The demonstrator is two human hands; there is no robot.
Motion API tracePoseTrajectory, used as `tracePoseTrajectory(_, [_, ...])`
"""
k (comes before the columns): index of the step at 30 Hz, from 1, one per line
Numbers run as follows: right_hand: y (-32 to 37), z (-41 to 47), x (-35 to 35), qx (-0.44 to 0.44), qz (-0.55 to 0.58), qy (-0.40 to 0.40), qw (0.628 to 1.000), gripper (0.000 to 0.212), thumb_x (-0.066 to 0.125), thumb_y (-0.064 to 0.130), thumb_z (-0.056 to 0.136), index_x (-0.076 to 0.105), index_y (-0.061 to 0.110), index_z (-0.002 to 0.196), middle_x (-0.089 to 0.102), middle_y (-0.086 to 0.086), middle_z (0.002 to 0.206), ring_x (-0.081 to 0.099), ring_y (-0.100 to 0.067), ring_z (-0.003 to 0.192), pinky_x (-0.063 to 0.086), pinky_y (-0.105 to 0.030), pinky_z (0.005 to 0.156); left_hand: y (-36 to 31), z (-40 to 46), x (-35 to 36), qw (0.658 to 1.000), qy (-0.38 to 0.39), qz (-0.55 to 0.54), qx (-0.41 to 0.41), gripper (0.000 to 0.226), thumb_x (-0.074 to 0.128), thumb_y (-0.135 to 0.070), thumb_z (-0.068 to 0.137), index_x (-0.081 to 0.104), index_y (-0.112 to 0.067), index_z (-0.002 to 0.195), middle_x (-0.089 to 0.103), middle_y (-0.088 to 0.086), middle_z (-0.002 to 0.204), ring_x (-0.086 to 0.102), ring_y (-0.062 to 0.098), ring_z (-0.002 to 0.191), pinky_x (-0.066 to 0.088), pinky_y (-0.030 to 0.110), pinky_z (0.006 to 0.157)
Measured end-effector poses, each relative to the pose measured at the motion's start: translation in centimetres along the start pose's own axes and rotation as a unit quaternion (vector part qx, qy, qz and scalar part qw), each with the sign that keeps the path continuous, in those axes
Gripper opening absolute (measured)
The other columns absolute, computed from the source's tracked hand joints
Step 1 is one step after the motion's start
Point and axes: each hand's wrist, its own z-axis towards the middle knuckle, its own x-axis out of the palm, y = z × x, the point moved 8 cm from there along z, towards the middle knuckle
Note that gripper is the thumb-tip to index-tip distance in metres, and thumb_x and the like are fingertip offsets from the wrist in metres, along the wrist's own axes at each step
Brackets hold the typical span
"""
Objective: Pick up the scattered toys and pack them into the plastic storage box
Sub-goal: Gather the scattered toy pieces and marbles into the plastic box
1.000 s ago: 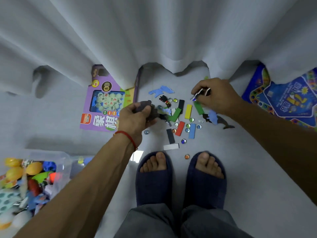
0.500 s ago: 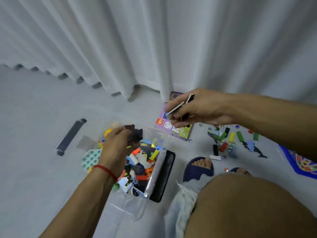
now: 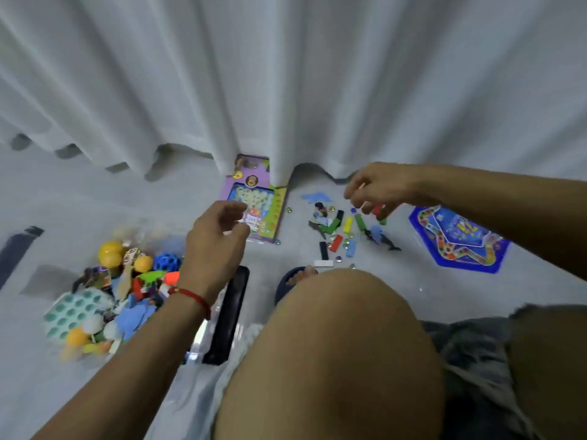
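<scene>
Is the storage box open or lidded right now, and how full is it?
Open: no lid covers the storage box, and toys are heaped inside. Exact fill level is unclear through the blur.

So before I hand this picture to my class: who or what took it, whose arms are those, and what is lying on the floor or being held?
There is no machine here. A camera on a person's head looks down at their own arms and knee. The left hand hovers with loosely curled fingers, holding nothing, above a clear storage box already heaped with toys. The right hand reaches over a scatter of small coloured blocks and marbles on the floor, pinching what looks like a red block. A purple game box lies half under the white curtain, and a blue game board lies to the right.
</scene>
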Motion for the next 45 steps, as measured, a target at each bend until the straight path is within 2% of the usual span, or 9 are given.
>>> tracePoseTrajectory(6, [-21.9,0.6,0.7,0.15,-0.091,-0.1,0.979,0.031,0.067,0.021,0.089,0.063,0.015,0.12,0.059,-0.006,0.119,0.064,-0.027,0.095,0.056,-0.033,0.069,5.5,2.0,17.8,0.953,0.239,0.187,0.008,0.035,0.07,-0.011,0.081,0.063,-0.021,0.114,0.062,0.003,0.109,0.06,0.019,0.094,0.044,0.025,0.076])
tracePoseTrajectory(9, [-32.2,2.1,7.7,0.268,-0.045,-0.11,0.956,0.054,0.064,0.029,0.091,0.043,0.017,0.139,0.047,-0.014,0.138,0.051,-0.035,0.121,0.046,-0.041,0.096,9.6,2.6,23.5,0.91,0.292,0.293,0.032,0.038,0.071,-0.011,0.08,0.064,-0.017,0.117,0.061,0.01,0.113,0.06,0.025,0.099,0.044,0.025,0.079])
tracePoseTrajectory(18, [-36.2,3.1,13.3,0.202,0.095,-0.415,0.882,0.012,0.056,0.003,0.093,0.06,0.005,0.104,0.056,-0.018,0.104,0.06,-0.033,0.083,0.054,-0.045,0.078,13.1,6.3,24.7,0.912,0.149,0.357,0.134,0.041,0.068,0.002,0.069,0.066,-0.003,0.11,0.056,0.023,0.108,0.051,0.041,0.098,0.048,0.045,0.082])
tracePoseTrajectory(23, [-25.4,7.7,10.5,-0.014,0.13,-0.325,0.937,0.02,0.065,0.007,0.09,0.066,0.016,0.108,0.058,0.0,0.104,0.055,-0.003,0.079,0.041,-0.001,0.075,14.5,8.0,22.1,0.867,0.091,0.459,0.168,0.039,0.062,0.004,0.077,0.063,-0.009,0.114,0.059,0.015,0.115,0.057,0.037,0.096,0.054,0.046,0.07])
tracePoseTrajectory(28, [-17.6,12.4,17.2,-0.136,-0.103,-0.109,0.979,0.036,0.067,0.005,0.084,0.056,0.019,0.116,0.049,-0.005,0.109,0.058,-0.021,0.089,0.055,-0.038,0.075,16.2,9.3,22.1,0.858,0.096,0.488,0.129,0.035,0.059,0.007,0.08,0.063,-0.008,0.111,0.059,0.015,0.116,0.06,0.04,0.089,0.055,0.047,0.065])
tracePoseTrajectory(34, [-15.4,12.7,19.0,-0.142,-0.252,-0.079,0.954,0.025,0.04,0.023,0.098,0.048,0.026,0.122,0.044,-0.001,0.125,0.05,-0.029,0.111,0.046,-0.042,0.085,17.4,10.4,22.2,0.886,0.083,0.439,0.124,0.028,0.062,0.015,0.075,0.068,-0.001,0.098,0.063,0.021,0.095,0.059,0.041,0.08,0.051,0.042,0.068])
tracePoseTrajectory(40, [-15.6,13.3,18.6,-0.139,-0.14,-0.114,0.974,0.025,0.055,0.002,0.091,0.057,0.009,0.116,0.052,-0.011,0.12,0.057,-0.028,0.105,0.05,-0.037,0.081,16.5,9.6,23.0,0.932,0.091,0.335,0.105,0.015,0.068,0.0,0.081,0.072,-0.007,0.094,0.064,0.012,0.091,0.062,0.026,0.077,0.052,0.031,0.07])
tracePoseTrajectory(43, [-18.0,12.2,16.3,-0.08,0.229,-0.164,0.956,0.009,0.068,0.02,0.091,0.068,0.02,0.1,0.066,0.002,0.094,0.066,-0.016,0.08,0.055,-0.033,0.071,15.3,8.4,24.4,0.968,0.127,0.212,0.033,0.02,0.064,-0.004,0.087,0.072,-0.015,0.102,0.066,-0.001,0.102,0.064,0.011,0.085,0.054,0.022,0.078])
tracePoseTrajectory(45, [-19.0,11.4,15.5,-0.049,0.497,-0.113,0.859,0.013,0.07,0.011,0.088,0.071,0.015,0.1,0.071,-0.006,0.09,0.068,-0.017,0.074,0.056,-0.028,0.068,16.0,7.7,25.3,0.98,0.139,0.068,-0.123,0.015,0.06,-0.007,0.09,0.071,-0.015,0.094,0.069,-0.002,0.092,0.066,0.012,0.078,0.056,0.026,0.067])
